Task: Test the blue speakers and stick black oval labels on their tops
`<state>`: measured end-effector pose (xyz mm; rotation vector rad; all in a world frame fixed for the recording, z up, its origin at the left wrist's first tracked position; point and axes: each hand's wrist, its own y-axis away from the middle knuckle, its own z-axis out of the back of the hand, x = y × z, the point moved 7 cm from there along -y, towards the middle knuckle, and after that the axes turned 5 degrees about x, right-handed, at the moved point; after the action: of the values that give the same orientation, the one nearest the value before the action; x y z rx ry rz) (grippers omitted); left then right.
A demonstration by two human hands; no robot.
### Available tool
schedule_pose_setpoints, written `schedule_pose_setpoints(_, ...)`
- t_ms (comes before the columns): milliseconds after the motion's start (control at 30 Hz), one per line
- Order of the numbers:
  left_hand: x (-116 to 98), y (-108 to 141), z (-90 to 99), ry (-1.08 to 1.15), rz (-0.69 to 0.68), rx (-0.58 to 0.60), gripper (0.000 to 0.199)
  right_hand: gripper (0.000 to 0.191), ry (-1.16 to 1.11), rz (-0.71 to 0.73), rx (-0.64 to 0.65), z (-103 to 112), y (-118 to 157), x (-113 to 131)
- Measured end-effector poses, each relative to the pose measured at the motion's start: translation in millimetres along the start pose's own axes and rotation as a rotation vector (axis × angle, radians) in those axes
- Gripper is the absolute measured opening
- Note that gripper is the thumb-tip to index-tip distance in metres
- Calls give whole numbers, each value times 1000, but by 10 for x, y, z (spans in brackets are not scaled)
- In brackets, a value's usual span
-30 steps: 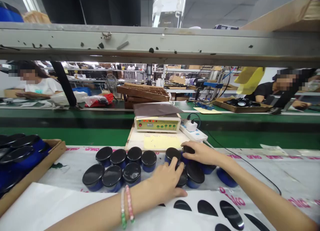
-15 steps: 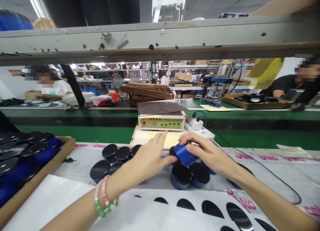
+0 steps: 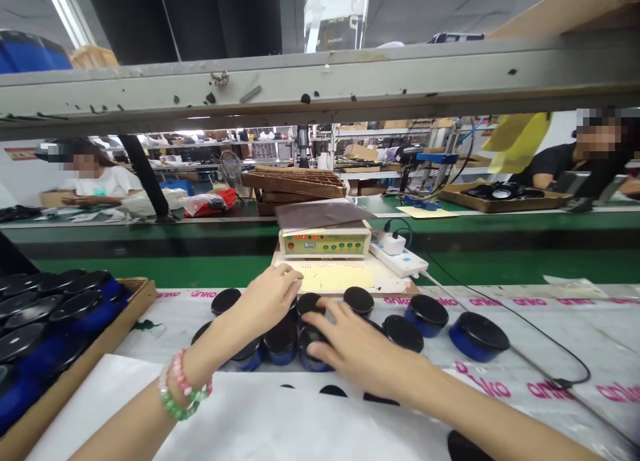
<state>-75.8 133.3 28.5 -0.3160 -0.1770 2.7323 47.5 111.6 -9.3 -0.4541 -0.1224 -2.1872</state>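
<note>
Ok, right hand (image 3: 353,344) spread over black-topped pots (image 3: 280,341), best nudge by the sides, not tops; left hand (image 3: 270,300) grip, can't tell

Lidded cylinders (image 3: 426,312) stand clustered mid-bench on a plastic cover (image 3: 540,361); a carton (image 3: 149,292) at the left holds more. Behind the cluster, a control box (image 3: 325,246) sits on a board (image 3: 393,285), with a power strip (image 3: 407,265) to its right. A paper sheet (image 3: 225,428) lies in front. The right hand (image 3: 355,344) is over the cluster; the left hand (image 3: 270,298), probably above its left part, hides what lies beneath.
</note>
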Motion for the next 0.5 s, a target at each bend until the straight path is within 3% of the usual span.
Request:
schedule_pose_setpoints(133, -334, -77, -240, 27, -188, 110, 28, 46, 154, -43, 71, 273, 424, -453)
schedule_pose_setpoints(233, -565, -269, -459, 47, -324, 226, 50, 54, 245, -121, 137, 274, 671, -756)
schedule_pose_setpoints(333, -658, -603, -687, 60, -395, 356, 71, 42, 254, -152, 115, 254, 811, -826)
schedule_pose_setpoints(400, -697, -827, -799, 71, -427, 425, 71, 40, 253, -168, 83, 292, 912, -828)
schedule_pose_setpoints(500, -842, -1075, -870, 93, -466, 439, 67, 42, 248, -221, 48, 377, 1127, -918)
